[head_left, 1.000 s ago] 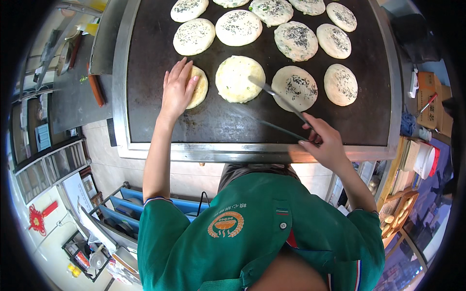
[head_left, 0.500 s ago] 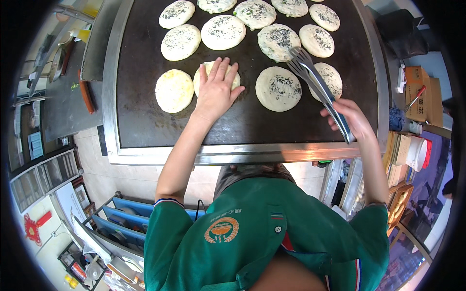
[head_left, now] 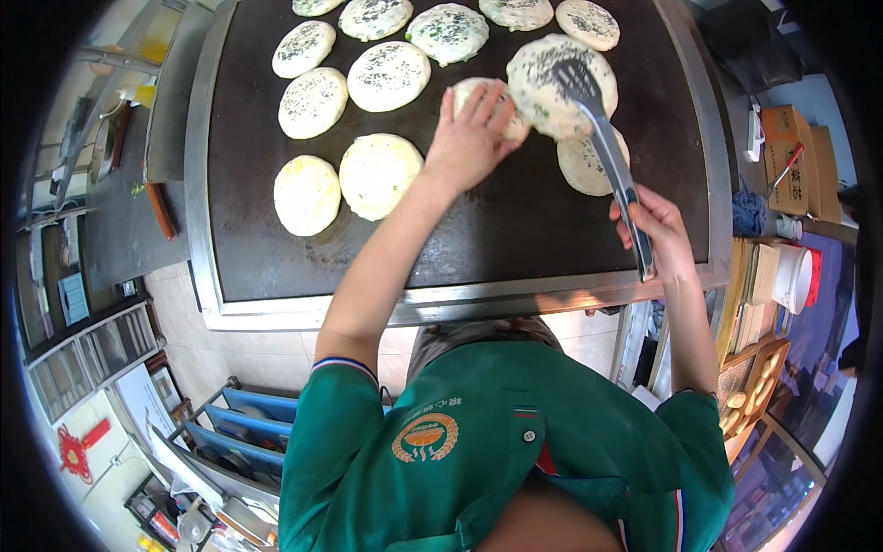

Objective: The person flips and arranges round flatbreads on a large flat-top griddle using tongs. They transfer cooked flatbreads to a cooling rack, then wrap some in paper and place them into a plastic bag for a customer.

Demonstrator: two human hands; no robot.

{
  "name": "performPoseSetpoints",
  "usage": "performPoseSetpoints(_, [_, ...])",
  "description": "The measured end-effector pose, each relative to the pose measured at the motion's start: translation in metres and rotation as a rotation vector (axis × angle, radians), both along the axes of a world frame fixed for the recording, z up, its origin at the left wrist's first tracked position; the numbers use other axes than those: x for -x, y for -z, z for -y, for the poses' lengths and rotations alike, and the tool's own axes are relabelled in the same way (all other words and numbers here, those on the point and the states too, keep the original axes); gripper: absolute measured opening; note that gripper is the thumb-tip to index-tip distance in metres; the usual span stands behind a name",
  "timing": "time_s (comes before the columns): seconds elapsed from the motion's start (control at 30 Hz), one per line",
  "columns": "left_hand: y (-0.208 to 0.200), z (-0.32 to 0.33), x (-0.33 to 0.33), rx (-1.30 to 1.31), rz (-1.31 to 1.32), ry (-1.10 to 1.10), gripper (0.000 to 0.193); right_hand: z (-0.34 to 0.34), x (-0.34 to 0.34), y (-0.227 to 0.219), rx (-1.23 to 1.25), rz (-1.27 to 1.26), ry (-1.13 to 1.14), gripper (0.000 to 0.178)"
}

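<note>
My right hand (head_left: 655, 230) grips long metal tongs (head_left: 609, 138) with a slotted, fork-like end. The slotted end lies over a round, sesame-topped flatbread (head_left: 535, 81), which looks raised above the griddle (head_left: 441, 248) and overlaps another flatbread (head_left: 589, 167) nearer me. Whether a lower jaw runs beneath it is hidden. Spread over a further flatbread (head_left: 471, 88) just to its left is my left hand (head_left: 469, 138), its palm down and fingers apart. Two yellowish flatbreads without sesame, one (head_left: 381, 177) beside the other (head_left: 307, 195), lie at the front left.
Several sesame flatbreads (head_left: 389, 76) cover the far part of the griddle. A metal rim (head_left: 441, 313) borders its near edge. Left stands a dark counter (head_left: 120, 221); on the right are a cardboard box (head_left: 789, 161) and a white bucket (head_left: 791, 281).
My left hand has left the yellowish flatbread and moved right onto another. The tongs now carry a flatbread. The front-middle sesame flatbread is gone from its spot. The whole view has shifted slightly.
</note>
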State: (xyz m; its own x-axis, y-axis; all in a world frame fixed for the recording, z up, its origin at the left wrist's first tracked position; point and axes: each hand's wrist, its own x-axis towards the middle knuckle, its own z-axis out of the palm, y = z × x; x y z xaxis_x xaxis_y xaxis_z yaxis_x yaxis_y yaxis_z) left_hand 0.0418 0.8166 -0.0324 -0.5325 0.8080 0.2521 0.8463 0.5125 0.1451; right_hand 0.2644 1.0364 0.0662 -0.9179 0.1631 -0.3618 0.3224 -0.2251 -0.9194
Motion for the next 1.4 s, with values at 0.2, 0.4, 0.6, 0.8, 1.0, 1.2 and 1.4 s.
performPoseSetpoints(0.2, [-0.022, -0.008, 0.053, -0.182, 0.228, -0.006, 0.056, 0.029, -0.028, 0.017, 0.041, 0.075, -0.027, 0.043])
performPoseSetpoints(0.4, [-0.06, 0.059, 0.034, -0.554, 0.375, 0.024, 0.053, 0.058, -0.047, 0.017, -0.974, -0.191, -0.034, 0.06])
performPoseSetpoints(0.6, [-0.038, 0.084, -0.04, 0.04, 0.28, 0.203, 0.069, 0.02, -0.093, -0.005, -0.533, 0.1, 0.131, 0.055])
performPoseSetpoints(0.8, [-0.025, 0.015, -0.001, -0.052, 0.252, -0.232, 0.072, -0.125, -0.06, -0.001, -0.165, 0.436, 0.156, 0.038])
performPoseSetpoints(1.0, [-0.039, -0.062, -0.051, -0.133, -0.115, -0.167, 0.077, -0.148, 0.068, 0.051, 0.042, 0.185, -0.226, 0.026])
performPoseSetpoints(1.2, [-0.014, -0.138, -0.09, 0.004, 0.083, 0.087, 0.077, -0.165, 0.055, 0.039, -0.18, 0.037, -0.093, 0.043])
performPoseSetpoints(1.4, [-0.002, -0.173, -0.011, 0.037, 0.022, -0.046, 0.072, -0.172, -0.004, 0.008, -0.33, -0.01, 0.048, 0.047])
